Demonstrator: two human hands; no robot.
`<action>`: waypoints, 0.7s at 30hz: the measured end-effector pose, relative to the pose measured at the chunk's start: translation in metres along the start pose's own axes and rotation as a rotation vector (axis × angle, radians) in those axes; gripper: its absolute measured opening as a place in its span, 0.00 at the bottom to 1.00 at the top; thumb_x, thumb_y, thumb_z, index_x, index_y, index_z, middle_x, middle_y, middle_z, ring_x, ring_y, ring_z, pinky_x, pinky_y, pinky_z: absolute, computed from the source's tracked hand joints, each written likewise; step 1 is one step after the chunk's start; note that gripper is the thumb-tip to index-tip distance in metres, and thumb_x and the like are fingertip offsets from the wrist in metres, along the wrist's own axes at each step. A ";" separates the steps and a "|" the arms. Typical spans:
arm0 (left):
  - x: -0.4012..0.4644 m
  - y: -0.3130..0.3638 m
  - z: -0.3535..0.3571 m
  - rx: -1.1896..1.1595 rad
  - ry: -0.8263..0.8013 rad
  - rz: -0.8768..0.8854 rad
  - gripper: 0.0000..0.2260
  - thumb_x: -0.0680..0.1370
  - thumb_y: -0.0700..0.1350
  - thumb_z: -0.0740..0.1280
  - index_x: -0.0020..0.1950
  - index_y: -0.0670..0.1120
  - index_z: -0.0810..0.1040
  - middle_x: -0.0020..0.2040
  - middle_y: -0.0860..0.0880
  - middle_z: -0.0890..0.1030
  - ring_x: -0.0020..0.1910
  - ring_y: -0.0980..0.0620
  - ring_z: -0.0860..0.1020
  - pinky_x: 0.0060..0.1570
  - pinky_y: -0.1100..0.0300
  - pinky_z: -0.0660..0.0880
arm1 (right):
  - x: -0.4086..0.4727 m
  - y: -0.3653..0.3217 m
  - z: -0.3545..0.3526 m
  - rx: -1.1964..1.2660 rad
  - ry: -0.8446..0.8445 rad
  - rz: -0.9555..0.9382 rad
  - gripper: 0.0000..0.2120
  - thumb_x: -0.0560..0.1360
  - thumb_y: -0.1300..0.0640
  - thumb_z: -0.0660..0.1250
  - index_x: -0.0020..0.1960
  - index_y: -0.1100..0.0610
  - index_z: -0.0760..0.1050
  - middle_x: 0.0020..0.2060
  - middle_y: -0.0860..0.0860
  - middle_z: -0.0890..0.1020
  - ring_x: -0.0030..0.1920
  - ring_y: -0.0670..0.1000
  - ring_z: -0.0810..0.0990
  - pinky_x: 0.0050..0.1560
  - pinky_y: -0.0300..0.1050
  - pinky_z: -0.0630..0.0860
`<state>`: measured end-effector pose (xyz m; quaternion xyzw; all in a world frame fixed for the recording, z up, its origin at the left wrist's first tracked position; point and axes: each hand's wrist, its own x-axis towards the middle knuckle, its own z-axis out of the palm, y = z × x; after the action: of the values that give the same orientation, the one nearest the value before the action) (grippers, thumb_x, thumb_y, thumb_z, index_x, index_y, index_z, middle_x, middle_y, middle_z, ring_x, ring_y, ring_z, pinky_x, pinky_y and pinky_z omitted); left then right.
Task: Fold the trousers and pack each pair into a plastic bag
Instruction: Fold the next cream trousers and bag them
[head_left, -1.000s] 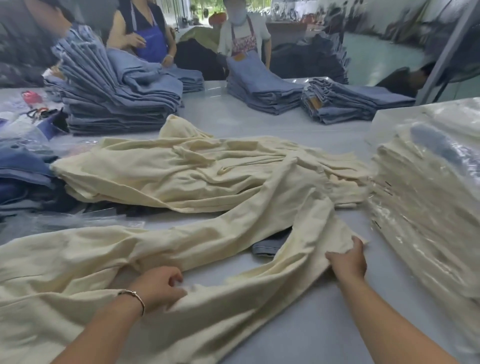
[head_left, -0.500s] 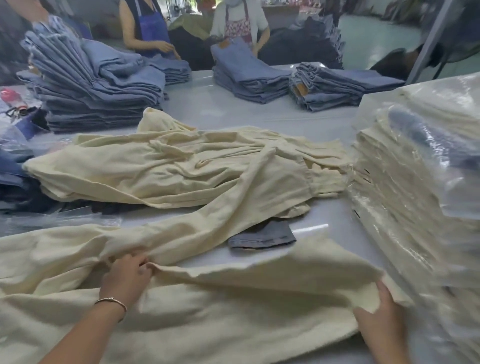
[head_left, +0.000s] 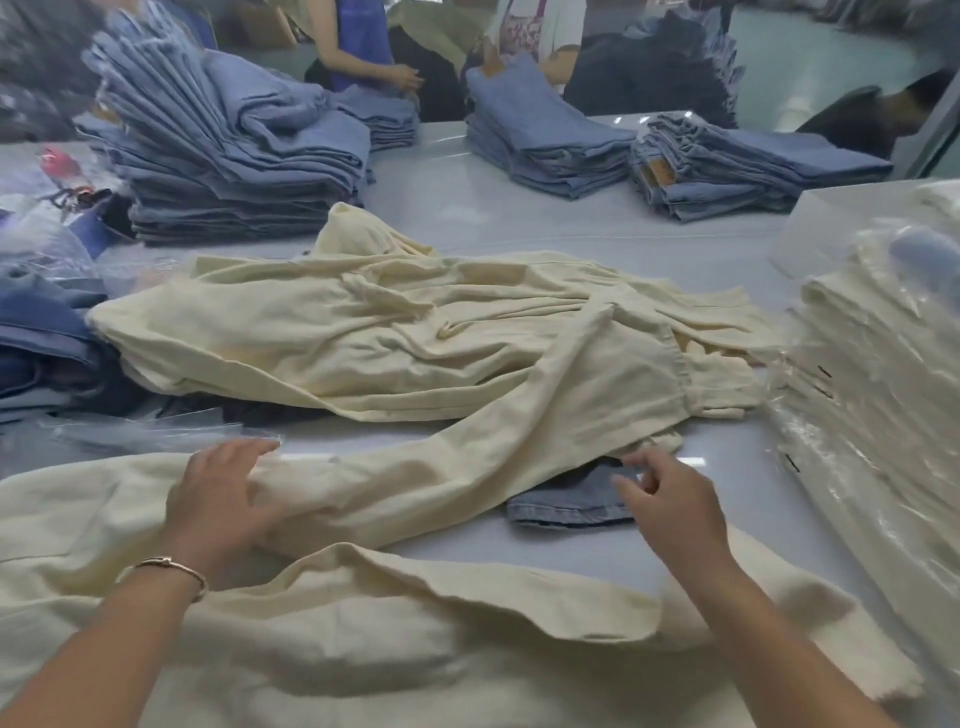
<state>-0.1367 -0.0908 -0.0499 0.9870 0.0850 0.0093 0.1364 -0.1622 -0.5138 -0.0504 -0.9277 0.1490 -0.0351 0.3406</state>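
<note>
Cream cotton trousers (head_left: 363, 639) sprawled unfolded across pale grey worktop (head_left: 519, 208), near leg doubled over; left hand (head_left: 218, 512) flat on far leg, fingers spread, pinning it; right hand (head_left: 670, 504) reaching, fingers loosely parted, empty.

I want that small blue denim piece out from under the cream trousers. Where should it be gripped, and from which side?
Probably grip the denim piece by its exposed near hem, coming from the right, where the right hand hovers. Its far part is tucked under the cream trouser leg; only the near-right part shows.
</note>
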 end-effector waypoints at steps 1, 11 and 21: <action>0.006 -0.004 -0.002 0.082 -0.101 0.013 0.30 0.69 0.53 0.72 0.70 0.56 0.69 0.71 0.51 0.69 0.71 0.47 0.63 0.69 0.50 0.60 | 0.018 -0.014 0.013 0.079 -0.015 -0.005 0.14 0.74 0.51 0.70 0.57 0.55 0.76 0.33 0.48 0.75 0.35 0.48 0.75 0.33 0.43 0.68; 0.035 -0.047 -0.003 0.191 -0.190 0.130 0.08 0.69 0.47 0.69 0.47 0.53 0.74 0.47 0.54 0.74 0.51 0.50 0.73 0.50 0.54 0.71 | 0.151 -0.091 0.061 0.419 -0.030 0.275 0.15 0.73 0.55 0.69 0.58 0.61 0.77 0.54 0.58 0.81 0.52 0.59 0.79 0.53 0.53 0.78; 0.034 -0.076 -0.033 -0.188 0.351 -0.047 0.09 0.70 0.35 0.67 0.37 0.49 0.79 0.40 0.49 0.78 0.40 0.46 0.75 0.40 0.55 0.69 | 0.109 -0.090 -0.047 1.825 -0.010 0.162 0.14 0.64 0.65 0.58 0.42 0.54 0.79 0.44 0.49 0.82 0.60 0.54 0.80 0.54 0.50 0.79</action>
<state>-0.1173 -0.0045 -0.0388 0.9508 0.1294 0.1857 0.2114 -0.0432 -0.5103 0.0397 -0.2856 0.1267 -0.1114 0.9434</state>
